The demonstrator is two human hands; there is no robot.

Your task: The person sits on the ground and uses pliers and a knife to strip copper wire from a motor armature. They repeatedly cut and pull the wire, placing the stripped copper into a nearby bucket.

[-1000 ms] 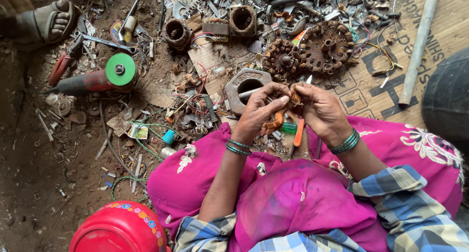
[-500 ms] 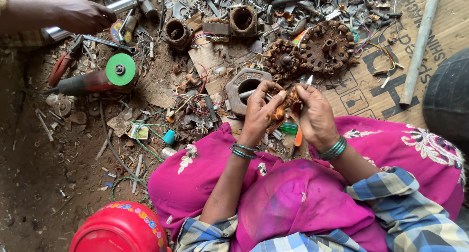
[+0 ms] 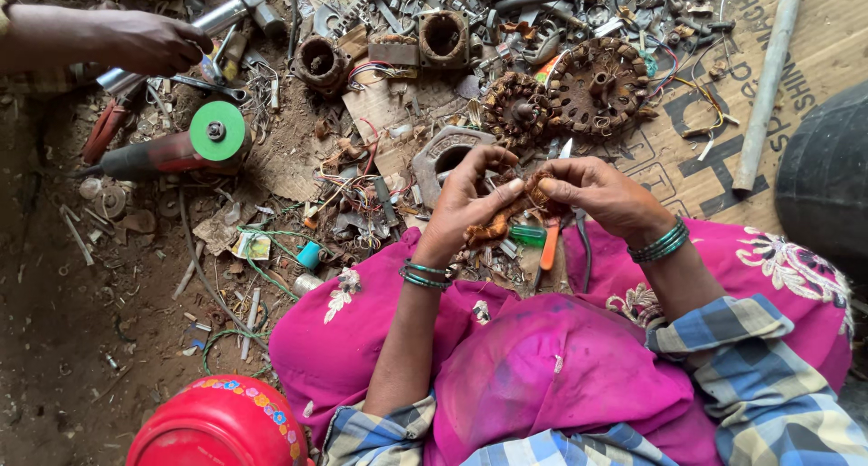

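Note:
My left hand [image 3: 466,199] and my right hand [image 3: 601,195] meet over my lap in pink cloth, both pinching a bundle of rusty copper-coloured wire [image 3: 506,215]. The fingertips of both hands close on the bundle's upper end, and its lower end hangs toward my left palm. Green bangles sit on both wrists. Below the hands lie a green-handled screwdriver [image 3: 527,235], an orange-handled tool [image 3: 549,249] and dark pliers handles [image 3: 585,249].
Another person's hand [image 3: 149,41] at top left grips a metal hammer [image 3: 231,9]. An angle grinder with a green disc [image 3: 181,145] lies left. Two rusty wound motor cores [image 3: 565,91], metal housings [image 3: 443,37], scrap bits, cardboard, a grey pipe [image 3: 767,82] and a red container [image 3: 217,425] surround me.
The other person's hand came in at top left and took hold of the hammer. My hands kept working the wire bundle and shifted slightly.

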